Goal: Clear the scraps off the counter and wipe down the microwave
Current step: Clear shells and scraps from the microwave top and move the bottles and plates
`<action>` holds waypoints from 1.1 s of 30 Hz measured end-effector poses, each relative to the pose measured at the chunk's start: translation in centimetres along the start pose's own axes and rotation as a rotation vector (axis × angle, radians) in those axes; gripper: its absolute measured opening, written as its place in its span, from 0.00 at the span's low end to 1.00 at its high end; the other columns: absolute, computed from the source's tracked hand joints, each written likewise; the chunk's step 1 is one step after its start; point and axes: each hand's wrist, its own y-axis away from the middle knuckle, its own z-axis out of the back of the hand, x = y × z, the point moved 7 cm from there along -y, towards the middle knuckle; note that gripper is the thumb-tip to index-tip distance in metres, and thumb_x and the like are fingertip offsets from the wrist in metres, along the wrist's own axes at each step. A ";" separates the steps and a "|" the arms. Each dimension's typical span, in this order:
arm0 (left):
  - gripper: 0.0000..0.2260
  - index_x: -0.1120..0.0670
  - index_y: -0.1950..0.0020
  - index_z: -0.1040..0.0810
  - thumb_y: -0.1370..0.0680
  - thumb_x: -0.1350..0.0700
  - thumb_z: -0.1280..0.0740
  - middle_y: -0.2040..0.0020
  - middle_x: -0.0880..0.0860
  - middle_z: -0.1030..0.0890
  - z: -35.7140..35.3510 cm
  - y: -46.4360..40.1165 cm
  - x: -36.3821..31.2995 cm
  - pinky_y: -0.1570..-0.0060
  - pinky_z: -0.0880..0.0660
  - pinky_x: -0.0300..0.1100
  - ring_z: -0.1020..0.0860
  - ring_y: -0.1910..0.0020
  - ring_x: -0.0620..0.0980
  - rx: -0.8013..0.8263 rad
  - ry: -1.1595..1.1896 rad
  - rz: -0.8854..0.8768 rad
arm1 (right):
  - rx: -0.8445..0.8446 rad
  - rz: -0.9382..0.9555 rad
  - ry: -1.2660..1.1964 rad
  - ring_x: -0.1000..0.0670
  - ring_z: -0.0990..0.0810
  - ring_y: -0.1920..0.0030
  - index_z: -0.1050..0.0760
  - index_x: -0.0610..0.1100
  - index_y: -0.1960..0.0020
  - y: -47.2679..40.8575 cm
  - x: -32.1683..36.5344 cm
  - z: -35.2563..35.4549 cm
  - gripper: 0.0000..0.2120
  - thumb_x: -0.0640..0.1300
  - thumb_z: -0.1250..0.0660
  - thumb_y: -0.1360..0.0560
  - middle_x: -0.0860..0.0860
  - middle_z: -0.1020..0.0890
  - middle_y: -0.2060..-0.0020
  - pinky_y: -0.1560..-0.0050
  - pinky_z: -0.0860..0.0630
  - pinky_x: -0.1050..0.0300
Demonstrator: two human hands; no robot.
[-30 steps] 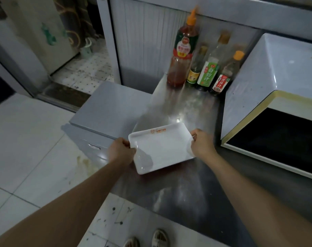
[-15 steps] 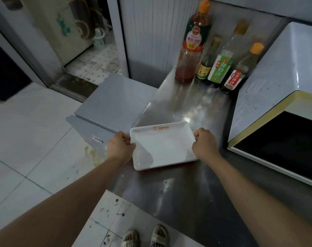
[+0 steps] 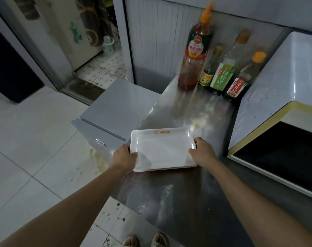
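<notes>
A white rectangular tray (image 3: 162,148) with an orange logo sits on the steel desk (image 3: 178,193), left of the microwave (image 3: 276,104). Both hands, left (image 3: 124,157) and right (image 3: 203,151), grip its short sides. Bottles (image 3: 221,75) line the back wall.

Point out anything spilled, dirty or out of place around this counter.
A yellowish stain runs down the floor tiles beside the grey cabinet, like a dried spill. Dark specks litter the floor at the counter's near edge. The white tray, held by left hand and right hand, looks clean.
</notes>
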 end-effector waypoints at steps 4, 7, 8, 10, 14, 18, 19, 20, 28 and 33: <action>0.10 0.60 0.47 0.24 0.24 0.56 0.36 0.50 0.57 0.20 0.8 -1.5 -1.2 0.56 0.32 0.42 0.24 0.50 0.58 0.016 0.050 -0.001 | -0.010 0.009 0.007 0.46 0.25 0.52 0.30 0.39 0.42 -0.4 0.7 1.2 0.12 0.40 0.38 0.25 0.44 0.22 0.47 0.55 0.31 0.56; 0.09 0.60 0.47 0.23 0.24 0.57 0.36 0.49 0.58 0.20 1.6 -3.3 -3.1 0.56 0.33 0.42 0.23 0.48 0.59 0.024 0.046 -0.038 | -0.032 0.010 -0.001 0.48 0.27 0.55 0.30 0.39 0.43 -1.3 1.5 2.5 0.11 0.40 0.38 0.25 0.44 0.23 0.47 0.57 0.32 0.57; 0.09 0.60 0.47 0.23 0.23 0.57 0.37 0.49 0.58 0.20 1.8 -4.0 -3.8 0.56 0.33 0.41 0.23 0.47 0.59 0.023 0.048 -0.048 | -0.040 0.004 -0.004 0.48 0.27 0.55 0.30 0.39 0.43 -1.7 1.8 2.9 0.11 0.41 0.38 0.25 0.44 0.23 0.47 0.58 0.33 0.57; 0.09 0.60 0.48 0.23 0.23 0.57 0.37 0.50 0.58 0.20 2.3 -5.8 -5.4 0.56 0.32 0.41 0.23 0.48 0.59 0.021 0.059 -0.060 | -0.062 -0.013 -0.015 0.48 0.28 0.55 0.30 0.39 0.43 -2.7 2.3 3.8 0.11 0.41 0.39 0.25 0.44 0.23 0.47 0.59 0.33 0.58; 0.06 0.58 0.50 0.23 0.23 0.57 0.37 0.54 0.55 0.22 2.8 -9.8 -8.8 0.58 0.32 0.43 0.27 0.57 0.54 0.041 0.069 -0.114 | -0.118 -0.056 -0.075 0.48 0.28 0.55 0.30 0.38 0.43 -5.1 3.0 5.4 0.11 0.39 0.40 0.25 0.43 0.23 0.47 0.58 0.33 0.58; 0.07 0.57 0.48 0.24 0.23 0.56 0.37 0.55 0.53 0.24 2.5 -14.1 -12.0 0.56 0.29 0.44 0.25 0.55 0.55 0.074 0.066 -0.163 | -0.178 -0.154 -0.123 0.47 0.27 0.56 0.30 0.39 0.43 -8.2 3.1 6.5 0.11 0.38 0.41 0.25 0.43 0.22 0.46 0.59 0.32 0.59; 0.07 0.57 0.48 0.24 0.23 0.56 0.37 0.54 0.53 0.23 2.3 -15.1 -12.8 0.56 0.29 0.43 0.25 0.55 0.54 0.087 0.062 -0.174 | -0.193 -0.174 -0.128 0.47 0.27 0.56 0.30 0.39 0.43 -9.0 3.1 6.7 0.11 0.38 0.41 0.25 0.43 0.22 0.47 0.58 0.32 0.59; 0.08 0.57 0.48 0.24 0.23 0.56 0.38 0.53 0.54 0.23 2.0 -16.1 -13.6 0.56 0.29 0.43 0.25 0.55 0.54 0.101 0.061 -0.185 | -0.207 -0.193 -0.136 0.47 0.28 0.56 0.30 0.39 0.43 -9.8 3.0 6.8 0.11 0.38 0.41 0.25 0.43 0.22 0.46 0.58 0.32 0.59; 0.10 0.58 0.43 0.23 0.22 0.57 0.37 0.46 0.58 0.20 -0.9 -22.3 -17.8 0.49 0.28 0.45 0.23 0.47 0.58 0.188 0.027 -0.284 | -0.348 -0.307 -0.185 0.43 0.25 0.50 0.30 0.38 0.43 -13.9 1.9 7.3 0.12 0.37 0.40 0.26 0.41 0.22 0.44 0.55 0.34 0.60; 0.11 0.58 0.41 0.23 0.22 0.57 0.37 0.46 0.58 0.20 -2.7 -23.9 -18.8 0.47 0.24 0.48 0.22 0.50 0.57 0.238 0.078 -0.309 | -0.390 -0.341 -0.149 0.40 0.24 0.44 0.29 0.37 0.42 -15.3 1.2 7.4 0.13 0.37 0.40 0.26 0.40 0.22 0.43 0.54 0.35 0.59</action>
